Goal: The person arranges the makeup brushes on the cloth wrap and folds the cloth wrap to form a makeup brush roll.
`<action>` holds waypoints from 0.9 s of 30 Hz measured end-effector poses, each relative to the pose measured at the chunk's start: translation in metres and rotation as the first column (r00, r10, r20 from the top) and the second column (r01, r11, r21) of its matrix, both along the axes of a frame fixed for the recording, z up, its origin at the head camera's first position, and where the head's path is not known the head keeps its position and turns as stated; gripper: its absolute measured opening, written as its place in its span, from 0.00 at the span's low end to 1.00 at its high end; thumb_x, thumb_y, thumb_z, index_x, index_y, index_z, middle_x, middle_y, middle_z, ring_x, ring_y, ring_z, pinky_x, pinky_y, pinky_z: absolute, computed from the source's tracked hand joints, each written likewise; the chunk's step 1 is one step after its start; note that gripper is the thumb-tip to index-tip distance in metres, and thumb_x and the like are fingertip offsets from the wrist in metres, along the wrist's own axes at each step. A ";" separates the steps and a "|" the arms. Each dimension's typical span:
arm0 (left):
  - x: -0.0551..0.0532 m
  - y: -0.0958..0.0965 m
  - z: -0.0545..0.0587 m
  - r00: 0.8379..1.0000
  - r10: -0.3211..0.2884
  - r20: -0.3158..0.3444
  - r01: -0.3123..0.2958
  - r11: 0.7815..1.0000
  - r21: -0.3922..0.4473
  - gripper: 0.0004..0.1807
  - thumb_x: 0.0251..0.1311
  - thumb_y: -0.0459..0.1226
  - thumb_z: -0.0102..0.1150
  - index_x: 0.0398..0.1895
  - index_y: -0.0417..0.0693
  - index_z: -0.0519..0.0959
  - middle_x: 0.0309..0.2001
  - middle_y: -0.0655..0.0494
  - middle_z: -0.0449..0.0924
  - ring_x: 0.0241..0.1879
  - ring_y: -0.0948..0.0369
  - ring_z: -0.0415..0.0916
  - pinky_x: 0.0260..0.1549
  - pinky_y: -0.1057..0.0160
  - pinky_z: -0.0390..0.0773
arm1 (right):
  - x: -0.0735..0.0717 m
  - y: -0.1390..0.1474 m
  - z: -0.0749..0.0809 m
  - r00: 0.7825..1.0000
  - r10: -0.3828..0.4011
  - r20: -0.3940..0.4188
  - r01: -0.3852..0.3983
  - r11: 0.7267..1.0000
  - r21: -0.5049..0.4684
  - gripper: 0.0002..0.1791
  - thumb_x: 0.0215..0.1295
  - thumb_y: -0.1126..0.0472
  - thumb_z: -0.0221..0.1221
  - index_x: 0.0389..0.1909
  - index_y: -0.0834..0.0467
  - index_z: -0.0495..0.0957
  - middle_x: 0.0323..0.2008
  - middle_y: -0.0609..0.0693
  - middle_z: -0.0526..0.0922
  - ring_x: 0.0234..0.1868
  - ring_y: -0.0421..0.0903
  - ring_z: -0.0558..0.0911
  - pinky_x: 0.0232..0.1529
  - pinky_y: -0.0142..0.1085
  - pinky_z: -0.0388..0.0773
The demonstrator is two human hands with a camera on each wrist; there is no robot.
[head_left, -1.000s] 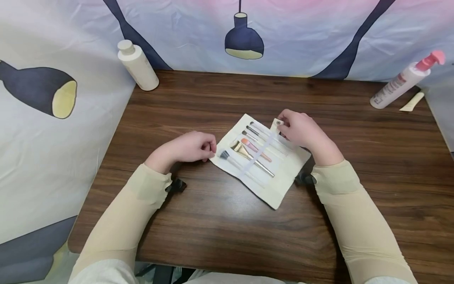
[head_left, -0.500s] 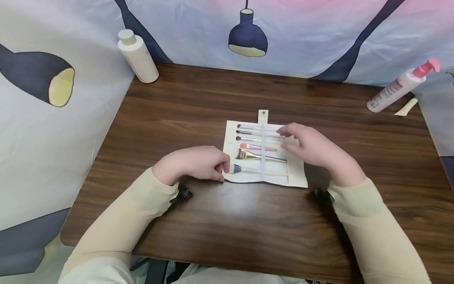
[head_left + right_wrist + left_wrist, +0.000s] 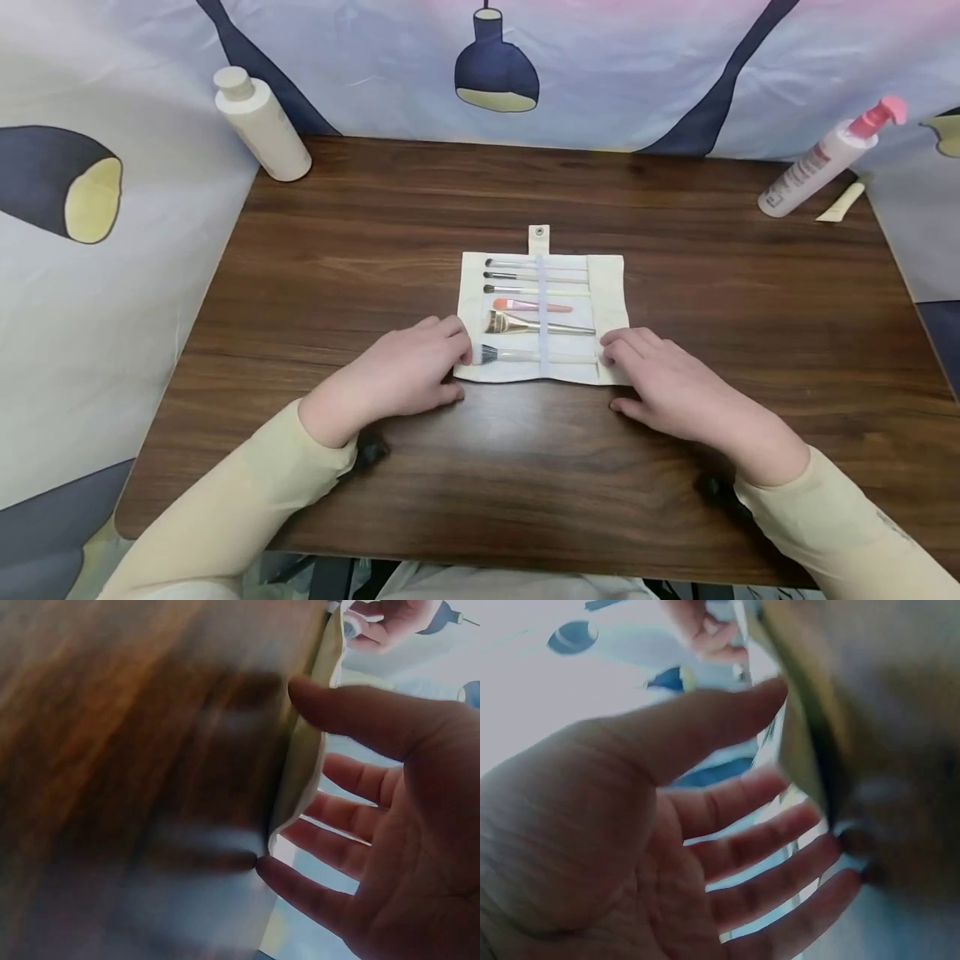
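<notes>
A cream cloth brush roll [image 3: 611, 292] lies unfolded on the table, its snap tab [image 3: 538, 237] pointing away from me. Several makeup brushes sit in a row under a pale strap, among them a gold flat brush [image 3: 510, 323], a pink one [image 3: 525, 305] and a white-handled brush [image 3: 510, 355]. At the roll's near left corner is my left hand [image 3: 412, 367], fingertips by the edge, thumb apart from the fingers. My right hand [image 3: 671, 379] rests at the near right corner, its fingers touching the cloth. Both wrist views show the fingers spread and loosely extended.
A white capped bottle [image 3: 264, 125] stands at the back left of the wooden table [image 3: 375, 217]. At the back right are a pump bottle with a pink head [image 3: 817, 167] and a small cream tube [image 3: 842, 202]. A printed cloth [image 3: 390, 75] hangs behind.
The brush roll has turned from slanted to square with the table. My right hand has left the snap tab and come down to the near right corner; my left hand stays by the left edge.
</notes>
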State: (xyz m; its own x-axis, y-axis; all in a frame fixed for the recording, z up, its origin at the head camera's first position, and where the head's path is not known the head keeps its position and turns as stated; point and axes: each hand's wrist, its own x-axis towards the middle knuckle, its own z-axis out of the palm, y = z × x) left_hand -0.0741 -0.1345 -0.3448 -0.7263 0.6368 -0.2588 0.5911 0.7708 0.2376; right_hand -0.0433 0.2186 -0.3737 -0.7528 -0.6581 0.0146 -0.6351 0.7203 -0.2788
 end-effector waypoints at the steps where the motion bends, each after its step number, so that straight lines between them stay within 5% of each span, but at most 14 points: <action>1: 0.002 0.001 -0.002 1.000 0.009 -0.028 -0.009 1.000 0.002 0.15 0.57 0.42 0.73 0.43 0.54 0.78 0.45 0.60 0.74 0.45 0.57 0.73 0.33 0.54 0.82 | 0.000 0.000 0.000 1.000 -0.001 -0.018 0.001 1.000 -0.003 0.26 0.55 0.62 0.76 0.49 0.59 0.73 0.59 0.54 0.77 0.60 0.54 0.77 0.51 0.54 0.80; 7: -0.001 0.002 -0.005 0.993 0.060 -0.105 -0.050 0.994 0.095 0.06 0.63 0.39 0.67 0.35 0.58 0.77 0.38 0.63 0.75 0.40 0.58 0.75 0.30 0.53 0.80 | -0.007 0.002 0.001 0.997 -0.057 -0.058 0.052 0.995 -0.082 0.23 0.52 0.74 0.71 0.47 0.60 0.75 0.47 0.52 0.81 0.48 0.50 0.80 0.44 0.47 0.82; 13: -0.017 -0.008 -0.002 0.993 0.118 0.013 -0.117 0.957 0.266 0.08 0.69 0.44 0.65 0.33 0.59 0.76 0.24 0.65 0.74 0.25 0.62 0.71 0.27 0.59 0.74 | -0.020 0.010 0.007 0.991 -0.129 -0.017 0.125 0.981 -0.147 0.10 0.62 0.67 0.70 0.40 0.53 0.82 0.33 0.44 0.84 0.32 0.41 0.79 0.35 0.42 0.80; 18: -0.033 -0.009 -0.001 0.984 0.108 0.139 -0.152 0.922 0.357 0.05 0.72 0.41 0.61 0.37 0.53 0.77 0.27 0.62 0.82 0.25 0.63 0.74 0.32 0.60 0.75 | -0.030 0.016 0.011 0.984 -0.175 0.038 0.179 0.964 -0.196 0.08 0.67 0.63 0.68 0.35 0.47 0.79 0.21 0.36 0.73 0.22 0.35 0.68 0.27 0.33 0.68; 23: -0.048 -0.011 -0.009 0.939 0.148 0.311 -0.271 0.873 0.405 0.05 0.75 0.38 0.57 0.39 0.48 0.76 0.27 0.58 0.87 0.29 0.61 0.85 0.31 0.60 0.76 | -0.043 0.013 0.012 0.968 -0.220 0.118 0.240 0.950 -0.199 0.08 0.72 0.61 0.64 0.34 0.47 0.76 0.21 0.39 0.69 0.21 0.37 0.66 0.26 0.32 0.64; 27: -0.058 -0.011 -0.013 0.897 0.200 0.394 -0.365 0.837 0.407 0.07 0.76 0.39 0.55 0.39 0.46 0.74 0.24 0.55 0.85 0.27 0.59 0.86 0.27 0.60 0.74 | -0.051 0.004 0.015 0.929 -0.311 0.201 0.343 0.928 -0.148 0.07 0.76 0.59 0.58 0.35 0.50 0.75 0.21 0.43 0.67 0.22 0.41 0.66 0.27 0.35 0.63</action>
